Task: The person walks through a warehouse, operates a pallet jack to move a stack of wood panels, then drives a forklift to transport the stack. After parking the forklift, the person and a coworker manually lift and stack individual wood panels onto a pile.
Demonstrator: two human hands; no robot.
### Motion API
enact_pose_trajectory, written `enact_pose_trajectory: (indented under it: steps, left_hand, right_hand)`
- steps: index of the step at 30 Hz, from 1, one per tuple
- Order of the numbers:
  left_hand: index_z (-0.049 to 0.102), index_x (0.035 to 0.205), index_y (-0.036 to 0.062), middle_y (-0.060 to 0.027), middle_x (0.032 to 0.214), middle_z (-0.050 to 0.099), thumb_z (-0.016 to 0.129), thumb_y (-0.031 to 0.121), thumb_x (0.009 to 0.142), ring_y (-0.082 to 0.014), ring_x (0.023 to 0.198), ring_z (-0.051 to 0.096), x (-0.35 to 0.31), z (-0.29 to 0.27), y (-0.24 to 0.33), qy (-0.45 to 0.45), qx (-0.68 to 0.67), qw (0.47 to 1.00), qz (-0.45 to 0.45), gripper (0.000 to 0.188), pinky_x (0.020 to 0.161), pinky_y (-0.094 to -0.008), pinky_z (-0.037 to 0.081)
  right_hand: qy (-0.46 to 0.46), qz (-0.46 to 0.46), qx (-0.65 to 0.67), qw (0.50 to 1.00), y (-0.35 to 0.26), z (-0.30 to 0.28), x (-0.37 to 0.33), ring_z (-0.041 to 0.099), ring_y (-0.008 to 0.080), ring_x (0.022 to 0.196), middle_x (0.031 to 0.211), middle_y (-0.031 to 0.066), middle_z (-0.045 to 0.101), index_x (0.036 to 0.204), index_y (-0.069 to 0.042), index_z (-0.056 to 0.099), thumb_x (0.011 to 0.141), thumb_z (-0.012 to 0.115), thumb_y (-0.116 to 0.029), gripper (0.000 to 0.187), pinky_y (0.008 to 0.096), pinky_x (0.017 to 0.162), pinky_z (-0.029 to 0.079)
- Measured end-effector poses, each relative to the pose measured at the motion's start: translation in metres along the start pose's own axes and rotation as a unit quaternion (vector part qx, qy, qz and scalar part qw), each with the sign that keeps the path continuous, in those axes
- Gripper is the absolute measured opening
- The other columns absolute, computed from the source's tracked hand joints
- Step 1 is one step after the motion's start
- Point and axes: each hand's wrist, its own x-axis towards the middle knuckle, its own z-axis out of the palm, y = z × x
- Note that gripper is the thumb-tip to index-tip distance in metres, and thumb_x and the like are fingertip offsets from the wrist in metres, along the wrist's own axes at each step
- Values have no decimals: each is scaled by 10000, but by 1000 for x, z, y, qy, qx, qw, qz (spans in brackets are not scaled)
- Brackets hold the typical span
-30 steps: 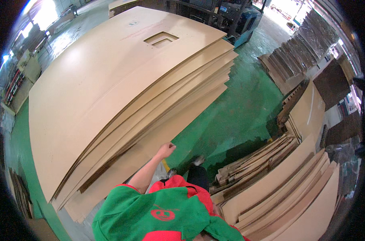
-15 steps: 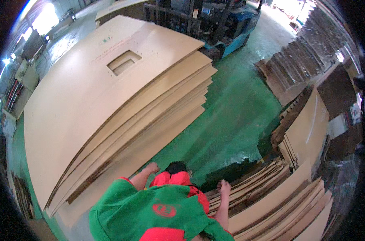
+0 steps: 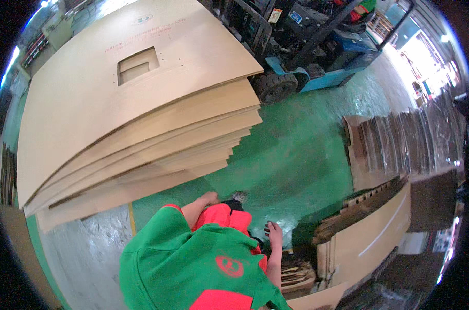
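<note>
My left hand (image 3: 209, 198) hangs beside my red trousers (image 3: 221, 219) with its fingers curled in, and nothing shows in it. It is nearest to a large stack of brown cardboard sheets (image 3: 157, 113) on the left, apart from it. My right hand (image 3: 273, 231) hangs over the green floor with fingers apart, holding nothing. Close to it on the right stand upright cardboard sheets (image 3: 366, 232) and a bundle of folded cardboard (image 3: 296, 274). The stack's top sheet (image 3: 79, 88) has a rectangular cut-out (image 3: 137, 66) and red print.
A blue forklift (image 3: 317, 77) stands ahead, beyond the stack, with a person (image 3: 361, 11) partly visible on it. Wrapped cardboard bundles (image 3: 400, 144) stand at the right. Green floor (image 3: 291, 150) runs between stack and bundles; a grey patch (image 3: 89, 248) lies at the lower left.
My view has turned to the right and come closer to the forklift. The cardboard beside my right arm has dropped back. My right hand's fingers have spread; both hands remain without anything visible in them.
</note>
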Motion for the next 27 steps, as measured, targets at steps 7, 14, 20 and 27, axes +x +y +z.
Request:
enact_pose_trajectory:
  steps: [7, 14, 20, 27]
  left_hand:
    - [679, 912, 70, -202, 872, 664, 568, 378, 816, -379, 802, 643, 93, -61, 163, 138, -52, 985, 87, 341, 716, -469, 508]
    - [688, 791, 30, -198, 852, 664, 539, 314, 802, -403, 769, 637, 188, -77, 259, 246, -59, 967, -40, 321, 699, -473, 517]
    - [677, 936, 30, -206, 992, 662, 559, 390, 832, -368, 924, 632, 258, -5, 392, 88, -65, 991, -78, 393, 786, -466, 509]
    - [682, 856, 42, -175, 807, 674, 583, 348, 801, -315, 736, 648, 377, -39, 536, 160, -136, 977, -45, 326, 683, -425, 505]
  right_hand:
    - [66, 84, 62, 992, 48, -164, 93, 671, 213, 745, 892, 115, 674, 1076, 12, 612, 905, 557, -228, 300, 341, 557, 519]
    - [17, 113, 30, 993, 84, -327, 214, 651, 218, 681, 830, 98, 670, 948, -18, 631, 889, 555, -257, 257, 347, 518, 500]
    - [32, 136, 34, 990, 74, -518, 323, 630, 225, 670, 843, 86, 668, 933, -68, 625, 885, 561, -267, 215, 364, 562, 507]
    - [-44, -84, -648, 756, -4, -672, 502, 606, 234, 657, 857, 71, 666, 917, -125, 618, 880, 568, -279, 165, 384, 614, 514]
